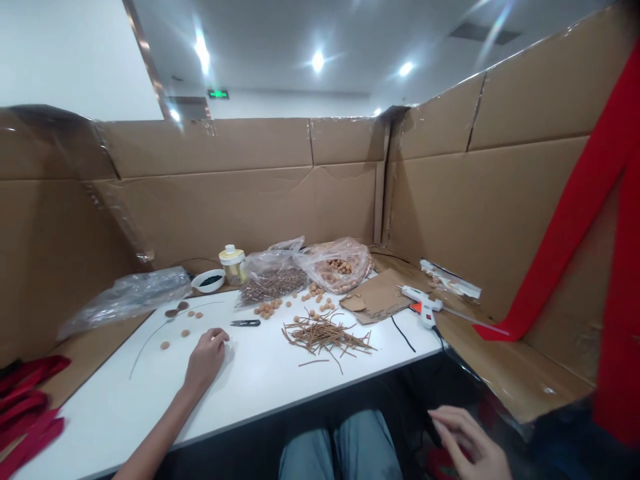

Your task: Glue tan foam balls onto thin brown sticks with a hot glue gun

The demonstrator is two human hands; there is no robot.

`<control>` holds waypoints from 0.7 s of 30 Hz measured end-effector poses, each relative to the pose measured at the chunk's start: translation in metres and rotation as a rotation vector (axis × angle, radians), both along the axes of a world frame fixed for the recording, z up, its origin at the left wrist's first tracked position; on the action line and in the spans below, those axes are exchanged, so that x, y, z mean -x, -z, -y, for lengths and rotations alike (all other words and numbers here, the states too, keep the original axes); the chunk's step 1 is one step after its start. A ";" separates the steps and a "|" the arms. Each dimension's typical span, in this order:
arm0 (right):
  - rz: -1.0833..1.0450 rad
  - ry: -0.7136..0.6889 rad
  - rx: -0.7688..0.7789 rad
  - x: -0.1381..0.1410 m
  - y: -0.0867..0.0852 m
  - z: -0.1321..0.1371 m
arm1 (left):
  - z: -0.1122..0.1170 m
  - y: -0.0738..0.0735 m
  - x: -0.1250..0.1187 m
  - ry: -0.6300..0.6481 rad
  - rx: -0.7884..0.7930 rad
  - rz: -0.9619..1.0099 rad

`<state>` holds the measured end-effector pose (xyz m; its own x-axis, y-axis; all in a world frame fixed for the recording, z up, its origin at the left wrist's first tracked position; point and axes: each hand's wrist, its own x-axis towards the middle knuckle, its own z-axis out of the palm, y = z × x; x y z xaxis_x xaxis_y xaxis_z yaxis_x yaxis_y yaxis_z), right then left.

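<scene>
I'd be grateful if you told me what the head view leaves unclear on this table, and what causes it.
Head view:
Right hand: cut off by the bottom edge.
Left hand: its fingers hide whatever the fingertips touch.
White bowl: dark contents too small to identify.
Clear plastic bag of round beads: the film obscures the beads inside.
Red cloth strips: cut off by the left edge.

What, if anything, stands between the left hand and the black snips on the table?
Nothing visible does: the left hand rests on the white table just short of the black snips, with no bead or stick between them.
</scene>
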<state>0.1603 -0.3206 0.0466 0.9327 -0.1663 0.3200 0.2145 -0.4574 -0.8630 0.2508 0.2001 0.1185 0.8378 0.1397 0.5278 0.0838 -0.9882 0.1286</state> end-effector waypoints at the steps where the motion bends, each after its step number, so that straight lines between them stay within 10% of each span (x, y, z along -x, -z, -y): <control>1: -0.025 0.083 0.050 -0.005 -0.010 0.003 | 0.000 0.000 0.000 0.009 0.002 -0.006; 4: -0.173 0.352 0.261 -0.035 -0.049 0.017 | 0.002 0.001 0.000 0.016 0.011 -0.019; 9: -0.442 0.411 0.554 -0.117 -0.094 0.032 | 0.006 0.006 0.001 -0.009 0.031 -0.048; 21: -0.655 0.370 0.691 -0.179 -0.079 0.007 | 0.010 0.003 0.005 0.034 0.064 -0.052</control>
<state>0.3394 -0.3277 0.1256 0.8866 -0.4518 -0.0991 -0.4605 -0.8417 -0.2820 0.2456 0.1904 0.1155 0.8686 0.1426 0.4745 0.0581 -0.9804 0.1882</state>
